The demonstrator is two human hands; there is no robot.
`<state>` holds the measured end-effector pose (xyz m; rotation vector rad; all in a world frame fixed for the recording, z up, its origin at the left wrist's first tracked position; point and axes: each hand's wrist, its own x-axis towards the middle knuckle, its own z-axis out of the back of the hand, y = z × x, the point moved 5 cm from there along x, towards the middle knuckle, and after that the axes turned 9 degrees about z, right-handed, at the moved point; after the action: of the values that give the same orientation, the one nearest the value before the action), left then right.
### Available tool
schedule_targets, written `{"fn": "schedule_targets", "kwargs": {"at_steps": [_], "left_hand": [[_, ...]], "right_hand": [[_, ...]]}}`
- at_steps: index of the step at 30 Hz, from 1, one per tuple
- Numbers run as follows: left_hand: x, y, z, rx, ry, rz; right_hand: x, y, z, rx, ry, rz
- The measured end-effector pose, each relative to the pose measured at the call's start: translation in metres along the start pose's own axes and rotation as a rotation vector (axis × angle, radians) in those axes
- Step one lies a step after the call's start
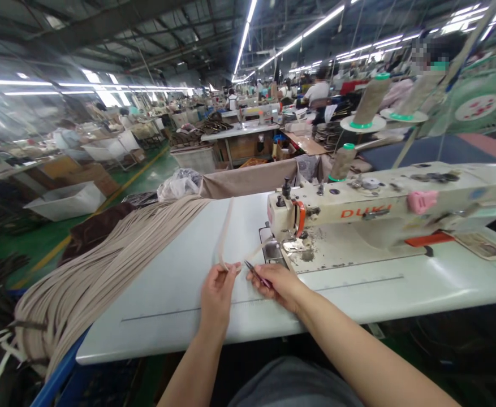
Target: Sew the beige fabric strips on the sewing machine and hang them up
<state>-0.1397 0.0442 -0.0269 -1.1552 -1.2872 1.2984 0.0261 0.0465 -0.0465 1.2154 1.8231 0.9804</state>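
Observation:
My left hand (218, 291) pinches a thin beige strap (226, 232) at its bend on the white table (180, 282). One end of the strap runs up the table; the other leads toward the needle plate (273, 249) of the sewing machine (383, 203). My right hand (278, 282) holds small thread snips (256, 274), whose tips point at the strap just right of my left fingers. A large pile of the same beige straps (103, 271) lies across the table's left side and hangs over its edge.
Thread cones (370, 99) stand on a rack behind the machine; a green fan (481, 102) is at the far right. A plastic bag (180, 183) and a cloth bin lie beyond the table. Other workers sit at distant tables. The green aisle is at left.

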Motion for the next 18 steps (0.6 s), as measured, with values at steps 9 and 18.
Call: {"fn": "schedule_targets", "kwargs": {"at_steps": [9,18], "left_hand": [[-0.013,-0.003,0.008,0.025,-0.008,0.013],[-0.002,0.0,0.058,0.196,0.089,0.168]], "right_hand": [[-0.004,0.007,-0.014,-0.087,0.07,0.066],[-0.058,0.039,0.019,-1.174,-0.242,0.424]]}}
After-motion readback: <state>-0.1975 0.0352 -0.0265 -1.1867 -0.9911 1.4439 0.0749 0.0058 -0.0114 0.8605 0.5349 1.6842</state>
